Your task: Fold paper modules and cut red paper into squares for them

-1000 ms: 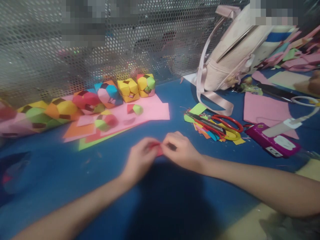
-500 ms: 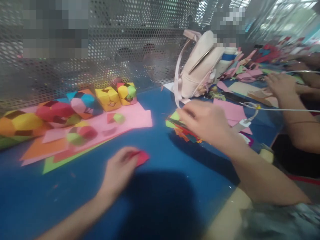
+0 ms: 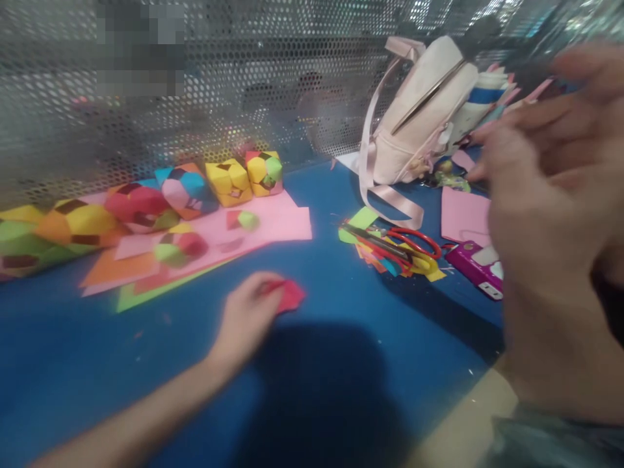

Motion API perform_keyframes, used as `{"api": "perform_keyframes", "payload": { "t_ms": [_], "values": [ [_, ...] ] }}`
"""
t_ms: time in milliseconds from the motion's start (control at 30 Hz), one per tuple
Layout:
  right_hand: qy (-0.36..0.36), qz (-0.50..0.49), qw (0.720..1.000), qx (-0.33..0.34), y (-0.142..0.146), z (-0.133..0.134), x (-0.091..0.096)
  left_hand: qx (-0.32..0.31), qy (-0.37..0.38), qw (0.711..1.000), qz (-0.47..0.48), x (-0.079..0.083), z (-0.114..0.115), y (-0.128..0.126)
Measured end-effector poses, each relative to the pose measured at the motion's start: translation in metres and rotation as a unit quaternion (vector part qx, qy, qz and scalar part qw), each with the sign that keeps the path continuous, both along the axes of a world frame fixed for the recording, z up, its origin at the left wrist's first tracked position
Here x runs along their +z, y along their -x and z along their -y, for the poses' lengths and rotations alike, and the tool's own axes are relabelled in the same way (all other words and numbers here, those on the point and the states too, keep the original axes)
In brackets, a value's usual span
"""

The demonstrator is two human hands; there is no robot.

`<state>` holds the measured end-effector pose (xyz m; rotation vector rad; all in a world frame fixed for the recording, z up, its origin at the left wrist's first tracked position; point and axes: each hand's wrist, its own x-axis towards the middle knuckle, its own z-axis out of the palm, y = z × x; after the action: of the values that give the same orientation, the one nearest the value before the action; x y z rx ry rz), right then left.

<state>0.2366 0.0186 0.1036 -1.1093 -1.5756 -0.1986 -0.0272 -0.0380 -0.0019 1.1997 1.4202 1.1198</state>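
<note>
My left hand (image 3: 251, 310) is closed on a small folded piece of red paper (image 3: 291, 296), low over the blue table. At the right edge of the view my right hand (image 3: 550, 162) is raised close to the camera, blurred, with its fingers apart and nothing visible in them. To its left lie red-handled scissors (image 3: 383, 244), on top of a heap of coloured paper scraps (image 3: 431, 268). A purple device with a pale top (image 3: 480, 270) rests between the scissors and my right hand.
Several colourful folded paper balls (image 3: 141, 205) line the left back, by a perforated metal panel (image 3: 219, 84). Pink, orange and green paper sheets (image 3: 287, 221) lie in front. A cream bag (image 3: 414, 110) with a pink strap leans at the back right, near pink paper (image 3: 463, 218).
My right hand has lifted away from the scissors and scraps, up and right toward the camera, uncovering the scissors. My left hand still holds the red paper. The view has shifted slightly.
</note>
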Motion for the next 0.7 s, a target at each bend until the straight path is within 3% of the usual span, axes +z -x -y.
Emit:
{"api": "perform_keyframes", "payload": {
  "t_ms": [67,133,200,267,400,567,700],
  "values": [
    [0.059,-0.002,0.994,0.097,0.026,0.008,-0.019,-0.001,-0.002,1.0,0.005,-0.001,0.001,0.0],
    [0.2,0.075,0.953,0.215,0.054,0.014,-0.044,-0.006,-0.008,1.0,0.001,-0.002,0.001,0.001],
    [0.304,0.136,0.905,0.263,0.076,0.019,-0.07,-0.012,-0.021,1.0,-0.017,-0.004,0.0,0.003],
    [0.346,0.165,0.879,0.282,0.092,0.021,-0.09,-0.021,-0.031,0.999,-0.031,-0.006,0.0,0.004],
    [0.341,0.117,0.886,0.292,0.101,0.021,-0.11,-0.037,-0.025,0.999,-0.027,-0.008,0.0,0.003],
    [0.352,0.009,0.875,0.331,0.099,0.019,-0.11,-0.041,-0.049,0.996,-0.066,-0.002,0.005,-0.004],
    [0.367,-0.009,0.868,0.334,0.099,0.019,-0.109,-0.021,-0.097,0.983,-0.151,0.004,0.005,-0.004]
  ]
}}
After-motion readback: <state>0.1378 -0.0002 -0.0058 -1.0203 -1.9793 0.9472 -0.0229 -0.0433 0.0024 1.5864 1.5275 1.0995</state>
